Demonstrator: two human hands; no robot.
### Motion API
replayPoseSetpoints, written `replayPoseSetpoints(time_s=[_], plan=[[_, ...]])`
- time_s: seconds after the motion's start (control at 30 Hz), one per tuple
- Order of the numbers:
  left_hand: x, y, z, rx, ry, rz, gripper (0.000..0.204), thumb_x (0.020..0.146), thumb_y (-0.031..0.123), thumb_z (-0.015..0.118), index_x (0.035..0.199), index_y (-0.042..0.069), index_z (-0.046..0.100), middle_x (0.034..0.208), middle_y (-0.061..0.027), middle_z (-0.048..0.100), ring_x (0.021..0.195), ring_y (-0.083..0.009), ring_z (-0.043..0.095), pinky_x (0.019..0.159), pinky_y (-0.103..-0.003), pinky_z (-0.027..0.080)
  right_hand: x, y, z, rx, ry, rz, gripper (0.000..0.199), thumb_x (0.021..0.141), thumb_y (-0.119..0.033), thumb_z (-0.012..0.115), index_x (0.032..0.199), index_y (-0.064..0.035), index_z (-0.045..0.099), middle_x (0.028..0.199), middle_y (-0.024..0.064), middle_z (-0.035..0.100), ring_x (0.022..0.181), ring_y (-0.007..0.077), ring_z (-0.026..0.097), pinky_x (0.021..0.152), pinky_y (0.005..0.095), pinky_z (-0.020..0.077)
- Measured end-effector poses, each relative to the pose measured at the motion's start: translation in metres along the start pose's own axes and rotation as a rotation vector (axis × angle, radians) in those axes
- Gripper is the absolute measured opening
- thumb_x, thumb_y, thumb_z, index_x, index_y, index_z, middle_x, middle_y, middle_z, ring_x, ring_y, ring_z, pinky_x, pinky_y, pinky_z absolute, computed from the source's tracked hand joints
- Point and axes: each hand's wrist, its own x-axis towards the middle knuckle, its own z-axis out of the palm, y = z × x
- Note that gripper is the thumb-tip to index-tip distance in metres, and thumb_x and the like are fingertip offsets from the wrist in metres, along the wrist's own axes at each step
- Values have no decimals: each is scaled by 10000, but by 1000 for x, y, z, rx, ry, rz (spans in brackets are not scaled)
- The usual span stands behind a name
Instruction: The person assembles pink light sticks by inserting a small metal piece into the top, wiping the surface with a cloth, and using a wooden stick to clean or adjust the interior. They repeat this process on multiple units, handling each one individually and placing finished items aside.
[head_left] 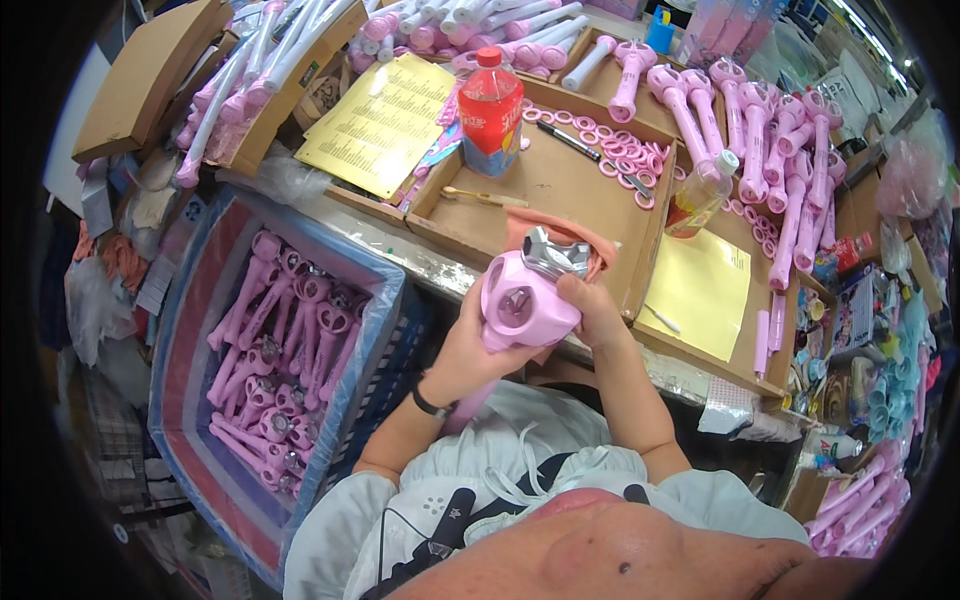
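Right now both my hands are closed around one pink toy wand (522, 300), held up over the near edge of the table. My left hand (462, 352) wraps the stem just below the head, and my right hand (592, 308) grips the head from the side, thumb pressed on it. The wand's head is rounded and pale pink, with a clear round window in the middle and a silver crown piece (555, 252) on top. Its handle runs down behind my left wrist, so most of it is hidden.

Just beyond my right hand an orange cloth (560, 232) lies over the edge of a cardboard tray (560, 185); my fingers cover part of it. Left of and below my left hand sits a blue crate (390, 290) full of the same pink wands. Farther out in the tray stands a red drink bottle (490, 112), with pink rings (620, 160) scattered beyond it. To the right of my right hand is a yellow sheet (700, 290), and farther off a row of finished wands (770, 150). Things at the right rim are too bent and small to make out.
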Motion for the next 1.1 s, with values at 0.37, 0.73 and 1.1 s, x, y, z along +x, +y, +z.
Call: replayPoseSetpoints(time_s=[0.37, 0.73, 1.1], plan=[[-11, -6, 16, 540, 141, 120, 856, 845, 430, 632, 1397, -10, 148, 1164, -236, 564, 999, -316, 620, 815, -360, 500, 6, -12, 18, -639, 155, -460, 444, 804, -232, 659, 1107, 81, 575, 1102, 196, 610, 976, 210, 608, 881, 313, 471], [15, -19, -4, -410, -55, -154, 602, 983, 439, 352, 1361, -26, 304, 1300, -117, 443, 1185, -156, 422, 1004, -287, 330, -15, 48, 40, -1084, 458, -713, 817, 931, -427, 434, 1432, 57, 6, 1482, 192, 86, 1249, 318, 237, 1058, 413, 183], [38, -21, -13, -1184, -524, -320, 682, 939, 603, 202, 1331, 77, 390, 1113, -146, 589, 816, -202, 639, 640, -299, 553, -7, 34, 26, -219, 411, -256, 622, 978, -448, 374, 1381, 21, 312, 1192, 134, 523, 838, 104, 536, 720, 208, 417]])
